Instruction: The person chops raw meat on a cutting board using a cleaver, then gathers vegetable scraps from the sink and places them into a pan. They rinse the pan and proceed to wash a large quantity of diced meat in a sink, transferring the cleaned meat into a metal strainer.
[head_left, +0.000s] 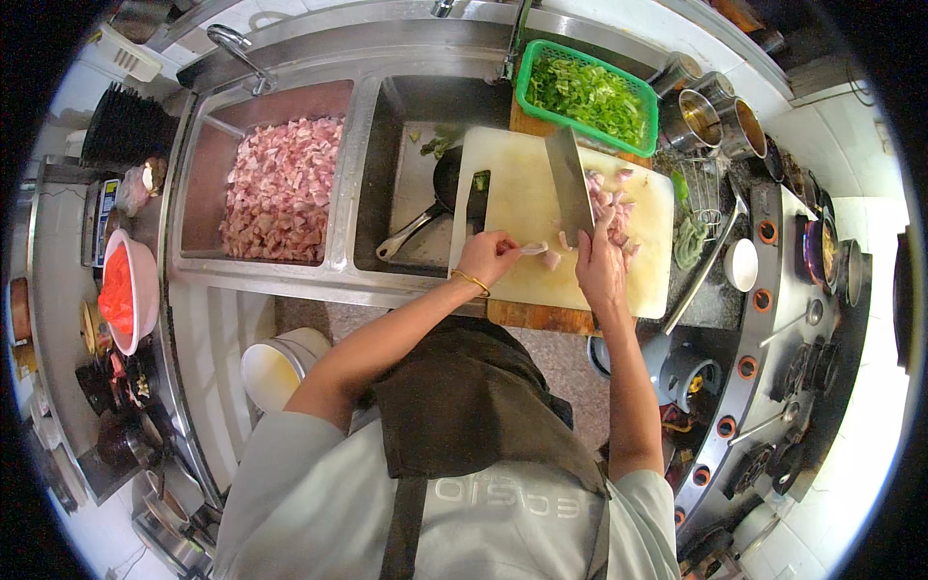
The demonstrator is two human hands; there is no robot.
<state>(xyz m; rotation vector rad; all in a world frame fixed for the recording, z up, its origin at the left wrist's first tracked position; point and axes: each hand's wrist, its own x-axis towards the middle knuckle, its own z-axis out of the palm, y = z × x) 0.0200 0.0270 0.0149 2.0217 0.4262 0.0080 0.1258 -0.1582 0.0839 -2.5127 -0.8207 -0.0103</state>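
My right hand is wrapped round the handle end of a cleaver, whose wide blade points away from me over the white cutting board. Pinched in the fingers of my left hand is one end of a pale strip of raw meat. A small pink piece of meat lies on the board between my hands. To the right of the blade sits a heap of cut raw meat, partly covered by my right hand.
Diced raw meat fills the left sink basin; a frying pan lies in the right one. Beyond the board stands a green basket of chopped greens. Metal pots, a white bowl and a stove are on the right.
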